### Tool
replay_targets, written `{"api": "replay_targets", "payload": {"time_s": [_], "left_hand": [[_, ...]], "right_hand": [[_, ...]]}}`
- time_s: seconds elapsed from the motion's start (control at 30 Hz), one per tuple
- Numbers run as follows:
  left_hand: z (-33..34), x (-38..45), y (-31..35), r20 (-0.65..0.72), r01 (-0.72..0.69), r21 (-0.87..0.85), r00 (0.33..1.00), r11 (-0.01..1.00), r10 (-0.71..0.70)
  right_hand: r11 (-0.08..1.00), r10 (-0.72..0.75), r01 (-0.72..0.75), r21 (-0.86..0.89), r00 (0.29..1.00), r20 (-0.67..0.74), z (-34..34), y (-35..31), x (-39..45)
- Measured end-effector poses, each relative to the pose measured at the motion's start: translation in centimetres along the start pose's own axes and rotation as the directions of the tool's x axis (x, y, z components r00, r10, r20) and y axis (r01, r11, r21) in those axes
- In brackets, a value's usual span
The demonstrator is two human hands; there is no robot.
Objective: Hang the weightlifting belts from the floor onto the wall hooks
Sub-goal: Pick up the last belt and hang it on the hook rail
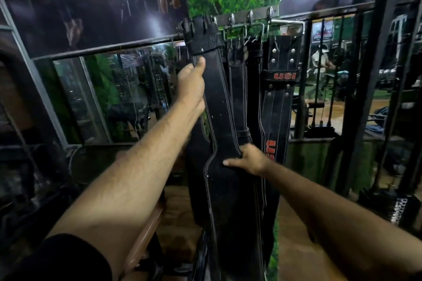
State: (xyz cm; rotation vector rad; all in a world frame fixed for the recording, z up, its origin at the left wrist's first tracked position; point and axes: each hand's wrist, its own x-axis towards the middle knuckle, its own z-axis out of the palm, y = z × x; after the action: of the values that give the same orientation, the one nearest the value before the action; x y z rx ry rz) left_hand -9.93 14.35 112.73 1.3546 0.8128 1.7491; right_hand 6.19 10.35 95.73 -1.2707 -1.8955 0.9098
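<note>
While the black belt [219,107] hangs lengthwise down from the left end of the hook rail [246,17], the left hand [191,80] pinches it just under the hooks, nearer them than the right hand [247,159], clasped lower.

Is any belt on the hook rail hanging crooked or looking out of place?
Nothing is damaged. The front belt hangs at a slant, because the left hand grips it high and the right hand grips it lower. The USI belt hangs straight.
</note>
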Motion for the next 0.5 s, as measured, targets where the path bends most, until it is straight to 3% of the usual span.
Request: {"api": "replay_targets", "payload": {"time_s": [0.1,0.17,0.23,0.33,0.5], "left_hand": [[0.1,-1.5,-0.9,-0.036,0.037,-0.039,0.999,0.999,-0.039],[-0.2,-1.3,-1.3,-0.038,0.049,-0.036,0.998,0.998,-0.051],[-0.6,-1.1,-1.7,-0.020,0.058,-0.042,0.998,0.997,-0.059],[-0.6,-1.9,-1.1,0.022,0.064,0.006,0.998,0.998,-0.064],[-1.1,-0.8,-0.8,0.047,0.028,0.095,0.998,0.995,-0.032]], "right_hand": [[0.949,0.167,-0.142,-0.281,0.984,0.066,-0.8,0.8,-0.7],[0.932,0.205,-0.159,-0.326,0.972,0.112,-1.2,0.9,-0.6],[0.984,0.119,-0.099,-0.148,0.984,0.135,-2.1,-0.1,-0.2],[0.992,-0.059,0.061,0.114,0.998,-0.016,-3.9,-3.3,1.0],[0.851,-0.121,0.232,0.471,0.959,-0.254,-7.6,-10.9,3.3]]}}
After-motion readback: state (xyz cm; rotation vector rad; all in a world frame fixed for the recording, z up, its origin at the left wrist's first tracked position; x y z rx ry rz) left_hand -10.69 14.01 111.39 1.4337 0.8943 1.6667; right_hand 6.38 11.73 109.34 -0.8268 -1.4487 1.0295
